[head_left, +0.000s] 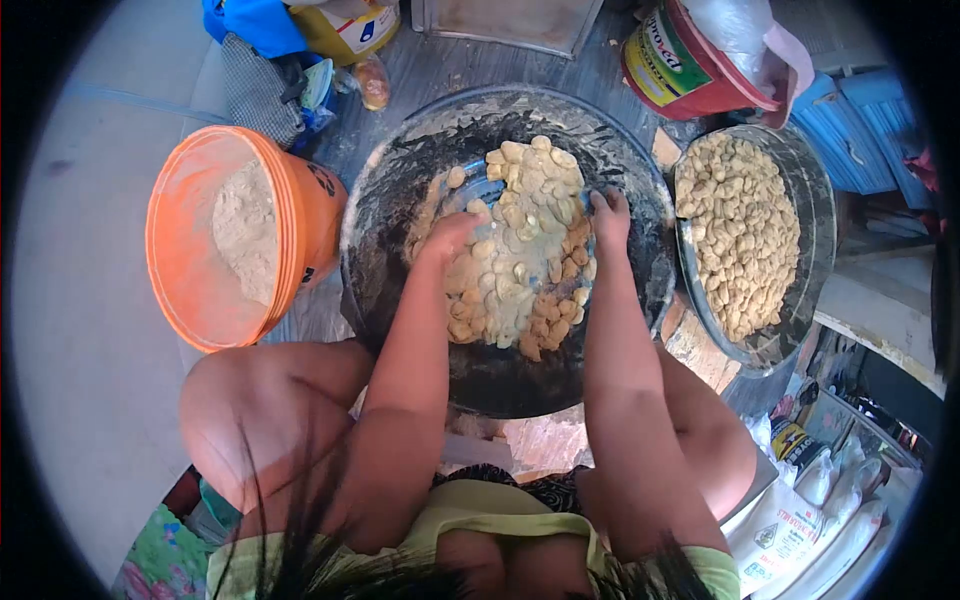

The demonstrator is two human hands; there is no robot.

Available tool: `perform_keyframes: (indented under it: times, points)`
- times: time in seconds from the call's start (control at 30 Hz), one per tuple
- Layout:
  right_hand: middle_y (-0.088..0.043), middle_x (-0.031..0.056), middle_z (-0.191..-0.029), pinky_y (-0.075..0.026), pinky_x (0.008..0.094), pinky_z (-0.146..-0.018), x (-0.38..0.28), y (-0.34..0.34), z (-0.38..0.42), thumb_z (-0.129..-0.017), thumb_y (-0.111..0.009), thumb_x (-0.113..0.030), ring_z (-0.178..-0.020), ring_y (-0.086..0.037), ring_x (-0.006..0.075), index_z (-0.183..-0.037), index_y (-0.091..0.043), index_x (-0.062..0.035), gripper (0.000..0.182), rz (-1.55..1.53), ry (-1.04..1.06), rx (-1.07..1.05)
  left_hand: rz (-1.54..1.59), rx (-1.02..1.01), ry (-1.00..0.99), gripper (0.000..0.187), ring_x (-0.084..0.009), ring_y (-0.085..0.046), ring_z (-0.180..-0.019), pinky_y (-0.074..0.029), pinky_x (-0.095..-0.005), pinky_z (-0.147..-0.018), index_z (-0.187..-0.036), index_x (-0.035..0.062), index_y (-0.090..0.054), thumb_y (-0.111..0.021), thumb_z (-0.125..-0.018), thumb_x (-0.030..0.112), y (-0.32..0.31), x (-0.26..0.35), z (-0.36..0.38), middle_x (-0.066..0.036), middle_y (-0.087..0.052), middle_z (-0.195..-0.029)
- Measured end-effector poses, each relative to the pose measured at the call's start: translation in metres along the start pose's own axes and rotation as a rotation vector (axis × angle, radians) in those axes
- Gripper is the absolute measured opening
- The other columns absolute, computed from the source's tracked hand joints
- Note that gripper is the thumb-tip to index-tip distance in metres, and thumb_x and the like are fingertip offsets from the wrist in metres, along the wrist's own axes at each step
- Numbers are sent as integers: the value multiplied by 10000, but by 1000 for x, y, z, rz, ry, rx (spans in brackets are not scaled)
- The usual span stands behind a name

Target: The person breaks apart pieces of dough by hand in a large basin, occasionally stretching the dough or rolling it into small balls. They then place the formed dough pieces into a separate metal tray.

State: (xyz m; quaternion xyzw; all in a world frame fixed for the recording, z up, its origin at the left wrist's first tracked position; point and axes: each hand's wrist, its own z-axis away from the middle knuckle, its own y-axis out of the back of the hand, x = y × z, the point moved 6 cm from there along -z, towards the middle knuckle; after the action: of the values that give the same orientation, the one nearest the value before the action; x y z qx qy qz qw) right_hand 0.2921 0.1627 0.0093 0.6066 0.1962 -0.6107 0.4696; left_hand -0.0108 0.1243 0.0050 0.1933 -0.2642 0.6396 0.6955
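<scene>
A wide black basin (pixel 385 250) stands in front of me, its inside dusted with pale powder. Flat, tan, powder-coated pieces (pixel 525 220) lie heaped in it, with bits of a blue surface showing among them. My left hand (pixel 455 236) is at the heap's left side, its fingers partly hidden among the pieces. At the right edge of the heap is my right hand (pixel 610 215), fingers apart and partly curled, with nothing visible held in it.
An orange bucket (pixel 325 205) with pale powder (pixel 245 230) stands left. On the right, a black tub (pixel 818 215) holds many similar tan pieces (pixel 740 230). A red bucket (pixel 690 60) with plastic bags is behind; white sacks (pixel 790 530) lie lower right.
</scene>
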Motion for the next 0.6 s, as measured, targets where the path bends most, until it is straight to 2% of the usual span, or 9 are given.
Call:
perform_keyframes:
  times: [0.1,0.13,0.2,0.23,0.33,0.4,0.47,0.53,0.6]
  points:
    - [-610,125,-972,-461,330,-760,22,-33,-44,-778,-664,-322,-867,-591,210,-1137,-532,54,537,182,4,-123,204,-39,-224,469,-210,-486,-1043,-367,-341,-902,-1150,30,-567,-614,-820,360,-3,3,-24,-102,-555,-1157]
    - [-610,125,-972,-461,330,-760,19,-37,-49,-778,-664,-322,-867,-591,210,-1137,-532,54,537,180,0,-123,200,-38,-222,469,-210,-486,-1043,-367,-341,-902,-1150,30,-567,-614,-820,360,-5,9,-30,-102,-555,-1157]
    - [-620,140,-912,-469,335,-744,30,-56,-45,-777,-666,-390,-820,-605,231,-1054,-563,79,555,-185,-492,-311,382,15,-223,654,-252,-399,-1211,-325,-359,-989,-1291,-6,-398,-567,-846,442,-11,25,-42,-134,-448,-1295]
    - [-623,108,-842,-477,337,-674,43,-59,-54,-777,-663,-434,-730,-605,210,-947,-603,58,523,-189,-510,-267,382,15,-216,654,-252,-399,-1211,-325,-359,-989,-1291,-6,-398,-567,-846,442,-18,29,-53,-134,-448,-1295]
    - [-620,93,-847,-467,343,-632,-18,-62,-16,-770,-657,-474,-704,-582,189,-926,-618,39,537,-229,-563,-198,561,38,-202,774,-286,-352,-1251,-285,-383,-1032,-1369,13,-267,-533,-843,515,-36,44,-84,-153,-336,-1389]
    - [-622,117,-900,-473,352,-665,13,-70,-30,-735,-684,-497,-774,-583,203,-1016,-593,58,629,-118,-602,-322,496,-77,-116,849,-311,-307,-1280,-244,-395,-1060,-1399,28,-194,-486,-833,590,-48,58,-88,-165,-270,-1427]
    - [-610,145,-987,-479,335,-725,-30,-83,-7,-692,-720,-502,-857,-588,222,-1081,-555,80,719,9,-527,-541,432,-102,-92,858,-296,-333,-1267,-262,-394,-1050,-1387,46,-242,-458,-814,647,-51,59,-93,-163,-288,-1415]
    - [-588,160,-1056,-469,330,-806,11,-99,-15,-671,-738,-495,-951,-583,249,-1125,-520,83,766,65,-543,-621,506,-103,-31,739,-275,-470,-1146,-355,-422,-979,-1280,72,-420,-524,-796,621,-50,61,-90,-135,-471,-1269]
    - [-569,173,-1096,-448,327,-849,6,-117,-6,-648,-772,-425,-998,-563,247,-1179,-483,54,771,124,-352,-716,638,-213,-25,713,-275,-507,-1099,-390,-430,-950,-1248,73,-446,-520,-798,621,-49,47,-94,-133,-509,-1220]
